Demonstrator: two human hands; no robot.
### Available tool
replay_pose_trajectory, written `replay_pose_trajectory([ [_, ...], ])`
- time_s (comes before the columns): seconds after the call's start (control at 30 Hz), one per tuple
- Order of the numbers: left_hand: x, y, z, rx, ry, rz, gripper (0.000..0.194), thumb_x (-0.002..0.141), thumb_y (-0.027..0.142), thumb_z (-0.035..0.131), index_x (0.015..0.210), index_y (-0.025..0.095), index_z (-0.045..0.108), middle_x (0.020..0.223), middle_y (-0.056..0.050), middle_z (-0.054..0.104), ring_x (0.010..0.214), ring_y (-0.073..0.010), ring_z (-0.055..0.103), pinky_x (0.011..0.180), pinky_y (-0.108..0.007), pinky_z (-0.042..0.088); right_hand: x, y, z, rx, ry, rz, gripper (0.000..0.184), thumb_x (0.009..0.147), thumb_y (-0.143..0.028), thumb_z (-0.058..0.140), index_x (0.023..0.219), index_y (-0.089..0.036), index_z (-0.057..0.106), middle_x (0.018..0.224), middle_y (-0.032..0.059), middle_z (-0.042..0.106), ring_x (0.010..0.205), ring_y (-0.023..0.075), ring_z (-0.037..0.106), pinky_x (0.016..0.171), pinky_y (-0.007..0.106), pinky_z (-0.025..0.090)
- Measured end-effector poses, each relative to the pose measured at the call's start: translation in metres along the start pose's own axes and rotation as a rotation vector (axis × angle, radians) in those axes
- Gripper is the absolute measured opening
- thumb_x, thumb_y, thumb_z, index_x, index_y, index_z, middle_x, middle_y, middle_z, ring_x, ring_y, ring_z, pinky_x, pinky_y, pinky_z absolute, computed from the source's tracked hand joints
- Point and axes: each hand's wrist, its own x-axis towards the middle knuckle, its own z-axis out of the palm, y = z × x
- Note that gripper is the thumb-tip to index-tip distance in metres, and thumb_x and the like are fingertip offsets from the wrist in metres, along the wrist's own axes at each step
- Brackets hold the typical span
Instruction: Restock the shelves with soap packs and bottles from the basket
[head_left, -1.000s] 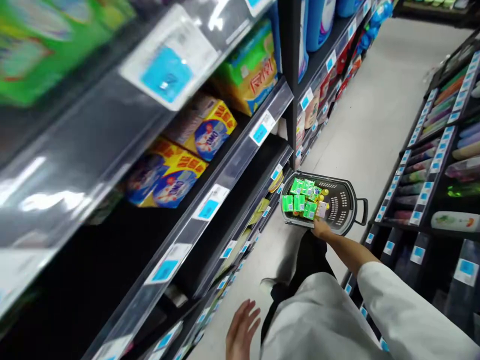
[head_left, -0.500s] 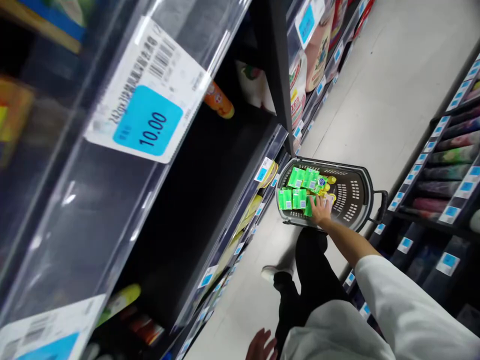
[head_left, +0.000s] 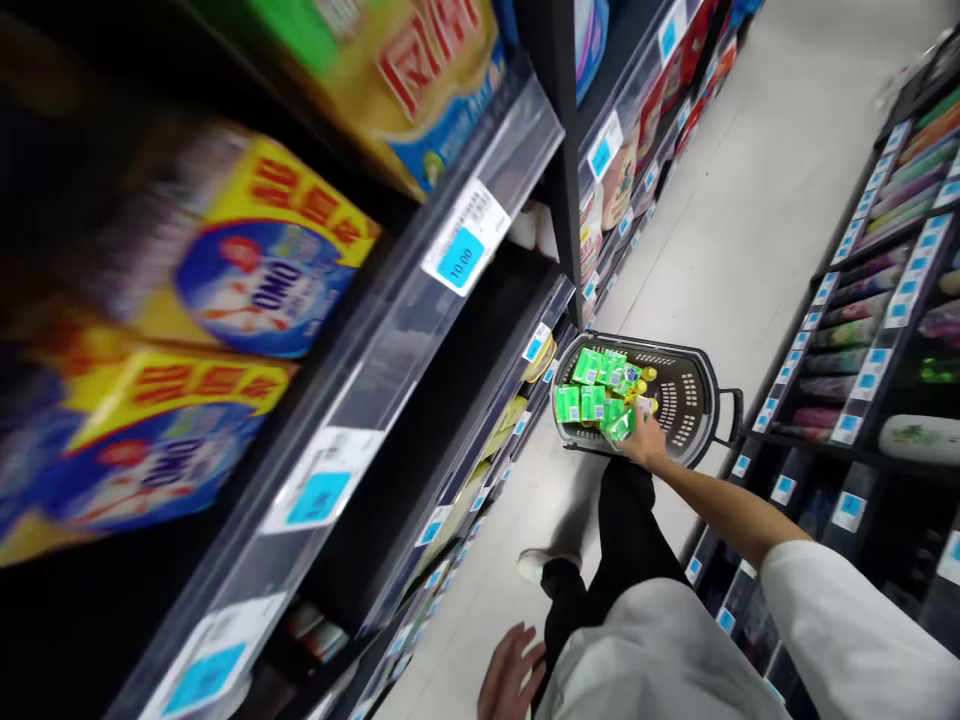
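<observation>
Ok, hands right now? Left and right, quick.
Left hand: open, fingers spread, holding nothing.
Right hand: at the near rim of the dark basket, beside a green packet; whether it grips cannot be told.

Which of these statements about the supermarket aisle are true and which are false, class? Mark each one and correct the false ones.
1. The person's right hand is at the near rim of the dark perforated plastic shopping basket, over the bright green packets inside it. True.
2. The person's left hand is also inside the basket. False: it is open, low beside the person's body, apart from the basket.
3. Yellow-and-blue OMO detergent boxes sit on the shelves to the left. True.
4. The blue price label on the white shelf tag reads 25.00. False: it reads 10.00.
</observation>
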Motion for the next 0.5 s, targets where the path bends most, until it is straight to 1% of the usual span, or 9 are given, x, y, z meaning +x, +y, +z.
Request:
replay_pose_trajectory([
  [0.07,-0.012,0.012,0.005,0.004,-0.042,0.102,0.063,0.063,0.062,0.083,0.108,0.019,0.073,0.119,-0.018,0.072,0.111,-0.0395,0.07,0.095,-0.048,0.058,-0.033,-0.013,-0.018,0.219,0.034,-0.006,0.097,0.07,-0.04,0.081,0.152,-0.016,0.034,0.143,0.0233,0.052,0.128,0.0403,0.052,0.106,0.054,0.042],
  [0.13,-0.026,0.027,0.008,0.011,-0.093,0.192,0.063,0.065,0.063,0.082,0.109,0.018,0.073,0.118,-0.018,0.072,0.108,-0.0369,0.071,0.093,-0.046,0.058,-0.069,-0.028,-0.034,0.442,0.05,-0.043,0.098,0.067,-0.043,0.082,0.15,-0.017,0.037,0.14,0.019,0.057,0.126,0.0375,0.056,0.106,0.052,0.045],
  [0.23,-0.046,0.05,0.007,0.011,-0.175,0.328,0.062,0.067,0.064,0.081,0.107,0.017,0.074,0.116,-0.018,0.072,0.102,-0.0331,0.072,0.091,-0.044,0.057,-0.128,-0.057,-0.052,0.689,0.002,-0.085,0.099,0.067,-0.05,0.081,0.15,-0.017,0.037,0.137,0.0153,0.061,0.125,0.0335,0.06,0.106,0.052,0.049],
  [0.3,-0.057,0.064,0.004,0.008,-0.208,0.426,0.06,0.069,0.063,0.08,0.107,0.017,0.073,0.116,-0.017,0.072,0.101,-0.0303,0.072,0.091,-0.042,0.056,-0.168,-0.079,-0.065,0.875,-0.119,-0.114,0.098,0.069,-0.052,0.081,0.151,-0.019,0.039,0.129,0.0131,0.067,0.118,0.0307,0.066,0.102,0.051,0.053],
  [0.37,-0.067,0.076,-0.001,0.005,-0.242,0.521,0.057,0.074,0.062,0.078,0.109,0.017,0.071,0.118,-0.016,0.072,0.102,-0.0285,0.071,0.093,-0.041,0.055,-0.206,-0.102,-0.077,1.101,-0.304,-0.133,0.093,0.069,-0.048,0.083,0.15,-0.024,0.044,0.123,0.0103,0.071,0.112,0.0285,0.069,0.101,0.05,0.054],
  [0.43,-0.076,0.087,-0.006,0.017,-0.288,0.63,0.055,0.079,0.059,0.075,0.113,0.017,0.069,0.121,-0.016,0.07,0.107,-0.028,0.069,0.097,-0.041,0.053,-0.239,-0.124,-0.09,1.291,-0.487,-0.145,0.086,0.068,-0.043,0.086,0.145,-0.028,0.05,0.127,0.0083,0.07,0.115,0.0279,0.068,0.104,0.05,0.052],
  [0.5,-0.087,0.096,-0.011,0.045,-0.322,0.76,0.051,0.083,0.054,0.073,0.119,0.018,0.066,0.127,-0.016,0.067,0.116,-0.0283,0.066,0.103,-0.042,0.05,-0.265,-0.142,-0.101,1.389,-0.627,-0.174,0.076,0.069,-0.042,0.086,0.137,-0.03,0.056,0.133,0.0069,0.068,0.121,0.0285,0.065,0.107,0.052,0.049],
])
